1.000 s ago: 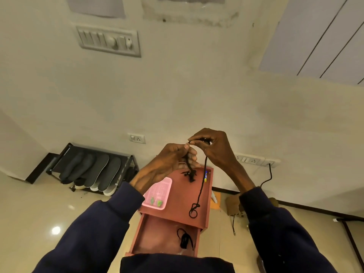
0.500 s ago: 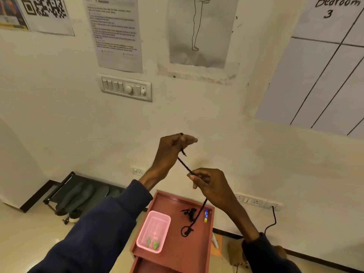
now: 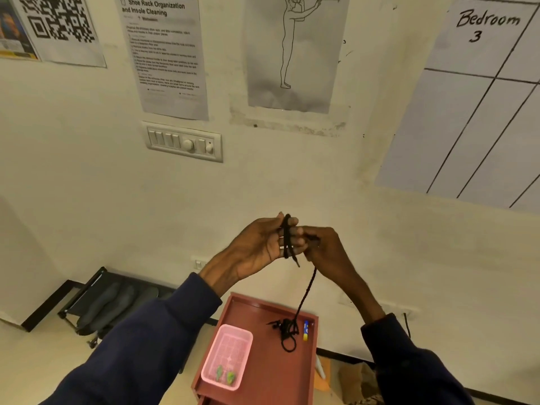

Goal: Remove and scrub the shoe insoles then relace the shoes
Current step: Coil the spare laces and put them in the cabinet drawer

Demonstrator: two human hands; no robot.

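Head view: the left hand [image 3: 257,247] holds the black lace [image 3: 305,296] looped round its fingers. The right hand [image 3: 327,249] beside it pinches the strand, which drops to a tangle on the red tray [image 3: 263,363] below. Insoles [image 3: 108,302] lie on a rack down-left of the left hand and no shoe shows, so I reckon relacing hasn't begun.

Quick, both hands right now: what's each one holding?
Left hand: holds the shoelace, looped round it.
Right hand: pinches the same shoelace.

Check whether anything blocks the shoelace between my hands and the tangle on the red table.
Nothing visible does. The shoelace hangs free from the right hand to its tangle on the red table; the pink tray sits aside left, a blue tube just right.
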